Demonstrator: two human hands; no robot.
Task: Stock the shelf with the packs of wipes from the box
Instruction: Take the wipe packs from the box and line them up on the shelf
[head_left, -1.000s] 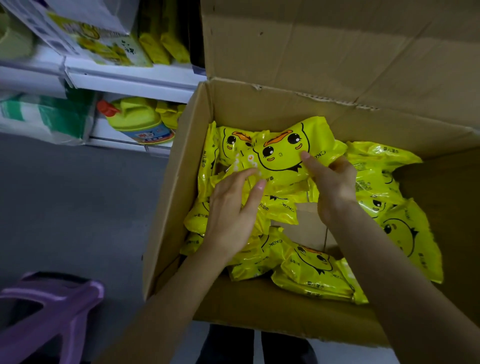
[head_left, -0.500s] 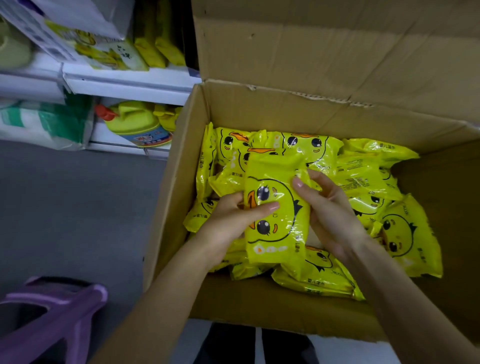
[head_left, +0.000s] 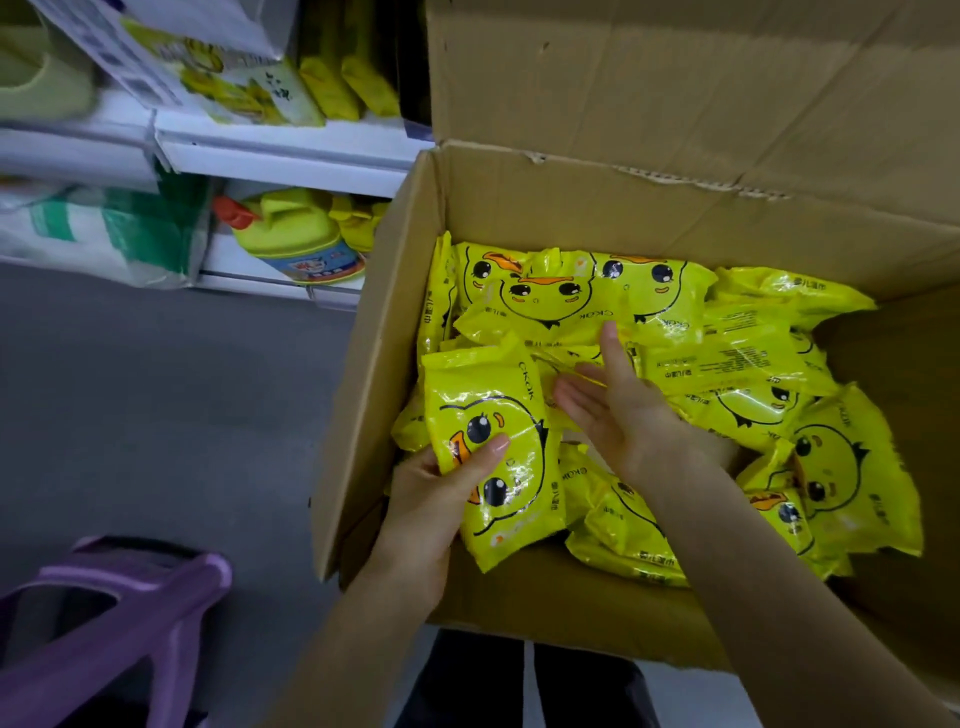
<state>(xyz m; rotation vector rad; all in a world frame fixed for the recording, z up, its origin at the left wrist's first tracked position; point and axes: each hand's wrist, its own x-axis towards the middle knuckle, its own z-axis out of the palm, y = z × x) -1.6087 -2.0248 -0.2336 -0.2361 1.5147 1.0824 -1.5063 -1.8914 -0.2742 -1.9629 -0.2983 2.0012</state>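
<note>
An open cardboard box (head_left: 363, 395) holds several yellow packs of wipes printed with a duck face. My left hand (head_left: 431, 493) grips one pack of wipes (head_left: 493, 415) at the box's left side, thumb across its front. My right hand (head_left: 618, 410) is open, palm up, fingers straight, reaching over the other packs (head_left: 748, 358) in the middle of the box and holding nothing. The white shelf (head_left: 280, 150) stands at the upper left with a few yellow packs (head_left: 348, 83) on it.
A purple plastic stool (head_left: 119, 613) stands on the grey floor at the lower left. The lower shelf holds a yellow bottle with an orange cap (head_left: 291, 234) and green-and-white bags (head_left: 104, 228). The box's back flap (head_left: 675, 88) stands upright.
My right hand has let go of the pack and moved up over the packs in the box. My left hand now holds the pack alone and has shifted it left.
</note>
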